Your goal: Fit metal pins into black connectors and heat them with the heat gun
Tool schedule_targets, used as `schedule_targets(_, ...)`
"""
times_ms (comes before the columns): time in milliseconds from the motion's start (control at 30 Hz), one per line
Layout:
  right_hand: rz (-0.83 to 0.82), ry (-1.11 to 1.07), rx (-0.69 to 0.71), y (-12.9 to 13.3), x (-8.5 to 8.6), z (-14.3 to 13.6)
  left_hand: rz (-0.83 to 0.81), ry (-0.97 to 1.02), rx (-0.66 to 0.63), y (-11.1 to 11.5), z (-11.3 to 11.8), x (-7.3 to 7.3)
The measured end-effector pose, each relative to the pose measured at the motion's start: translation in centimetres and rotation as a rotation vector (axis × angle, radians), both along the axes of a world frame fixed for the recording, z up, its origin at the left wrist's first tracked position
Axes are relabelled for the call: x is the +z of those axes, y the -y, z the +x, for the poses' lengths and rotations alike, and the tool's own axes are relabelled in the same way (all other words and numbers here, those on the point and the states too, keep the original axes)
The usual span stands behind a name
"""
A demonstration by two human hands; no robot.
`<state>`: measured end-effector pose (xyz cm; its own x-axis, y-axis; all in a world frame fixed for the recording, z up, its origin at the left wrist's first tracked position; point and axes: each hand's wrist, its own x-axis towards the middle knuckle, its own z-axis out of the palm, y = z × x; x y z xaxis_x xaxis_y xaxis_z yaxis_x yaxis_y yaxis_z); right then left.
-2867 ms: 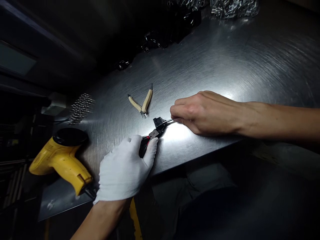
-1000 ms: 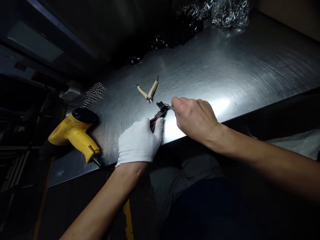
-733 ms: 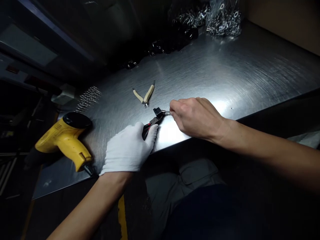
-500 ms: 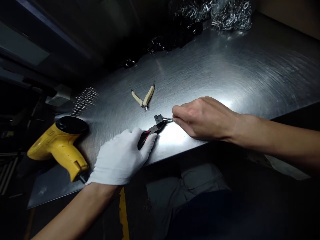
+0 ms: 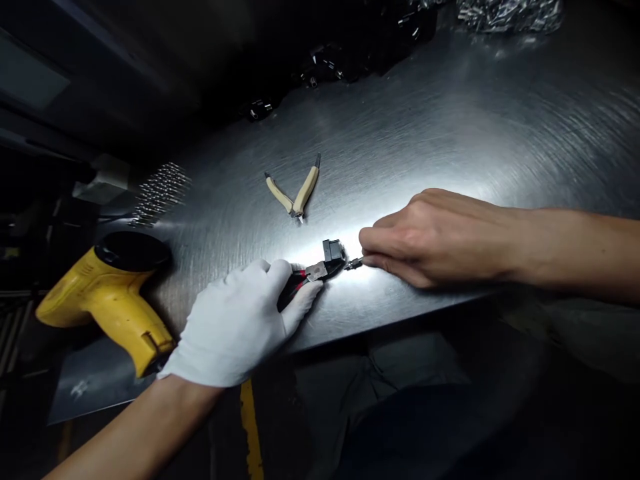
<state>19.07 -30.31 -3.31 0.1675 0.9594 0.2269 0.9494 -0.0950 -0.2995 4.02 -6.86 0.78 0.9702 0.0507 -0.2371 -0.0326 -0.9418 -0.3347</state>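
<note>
- Head view, step in hand: at mid-frame, the work seems to be holding a small black block (image 5: 332, 251) steady with the black pliers (image 5: 317, 271) while a slim metal piece (image 5: 355, 264) is worked at its right side.
- What the next move calls for, as a judgement: a firm hold on the pliers, and care in lining up the metal piece's tip with the block.
- The left hand (image 5: 237, 320), in a white glove at lower centre-left, is closed round the pliers' handles, thumb on the near side. The nose points right, towards the other hand.
- The block sits at the nose, beyond the left fingertips and apart from them. Whether the nose truly pinches it is too small to tell.
- The right hand (image 5: 430, 237), bare, right of centre, has its fingers curled tight, thumb and forefinger pinching the metal piece. Its tip sticks out leftwards, just beside the block and nose; I cannot tell if it touches.
- The cream pliers (image 5: 305, 192) lie on the bench (image 5: 390, 160) above the block in the frame, handles spread.
- A yellow heat gun (image 5: 110, 297) lies at lower left, metal pins (image 5: 160, 193) above it.
</note>
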Motion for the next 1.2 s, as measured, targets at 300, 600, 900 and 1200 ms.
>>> schedule_targets(300,-0.023,-0.096,-0.079,0.5,-0.2,-0.6,-0.057,0.081,0.078,0.6,-0.4,-0.4)
schedule_targets(600,-0.009,-0.390,-0.237,-3.7,3.2,1.2,-0.284,0.224,0.302,1.1,-2.7,-0.7)
schedule_targets(900,-0.265,-0.020,-0.182,-24.2,4.4,4.5,-0.486,0.423,0.458,1.3,-4.2,-3.1)
schedule_targets(1200,-0.466,0.409,-0.076,-37.2,8.6,3.5,-0.604,0.301,0.569,0.5,-2.7,-4.4)
